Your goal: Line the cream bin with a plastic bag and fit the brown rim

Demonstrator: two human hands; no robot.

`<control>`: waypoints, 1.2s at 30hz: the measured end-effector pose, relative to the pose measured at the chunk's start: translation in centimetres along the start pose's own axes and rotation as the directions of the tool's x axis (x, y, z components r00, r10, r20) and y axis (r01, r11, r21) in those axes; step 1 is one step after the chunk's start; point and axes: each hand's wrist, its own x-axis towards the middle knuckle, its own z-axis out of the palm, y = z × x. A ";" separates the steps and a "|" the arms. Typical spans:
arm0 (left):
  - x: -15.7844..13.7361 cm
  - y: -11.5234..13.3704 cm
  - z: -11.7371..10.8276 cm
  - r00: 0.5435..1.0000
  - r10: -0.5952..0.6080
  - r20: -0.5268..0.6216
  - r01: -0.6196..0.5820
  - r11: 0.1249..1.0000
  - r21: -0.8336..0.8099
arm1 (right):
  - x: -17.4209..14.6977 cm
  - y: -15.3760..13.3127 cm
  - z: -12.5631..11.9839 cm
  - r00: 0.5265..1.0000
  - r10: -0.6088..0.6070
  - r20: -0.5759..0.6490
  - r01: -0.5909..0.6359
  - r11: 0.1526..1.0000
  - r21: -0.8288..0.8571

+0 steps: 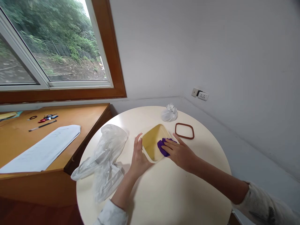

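Note:
A pale yellow square container (150, 141) is tilted with its open side toward me above the round cream table (168, 193). My left hand (138, 157) grips its left side, the thumb and fingers around the rim and wall. In my right hand (179, 153) is a bunched purple cloth (162, 146), pressed against the inside of the container's right wall. The fingers lie over the cloth and hide part of it. Just beyond my right hand a brown rounded-square ring (184, 137), like a lid seal, lies flat on the table.
A crumpled clear plastic bag (109, 156) spreads over the table's left side. Toward the back sits a small knotted white bag (169, 113). On the left, a wooden desk (93, 114) holds white papers (47, 150), a pen (42, 125) and keys (48, 117). A wall socket (202, 95) is behind.

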 end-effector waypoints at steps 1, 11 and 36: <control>0.0 0.0 -0.1 1.000 0.007 0.019 -0.007 1.000 -0.013 | 0.0 0.4 0.5 0.998 -0.050 -0.038 0.047 0.997 -0.060; -0.3 0.3 0.1 0.998 0.010 0.064 -0.014 0.997 0.073 | 2.1 -1.5 1.1 0.995 -0.008 0.101 0.004 0.999 0.042; 0.1 0.4 0.2 0.979 0.177 0.105 -0.192 0.969 0.154 | 6.7 -1.2 1.6 0.809 -0.123 0.574 -0.135 0.912 0.386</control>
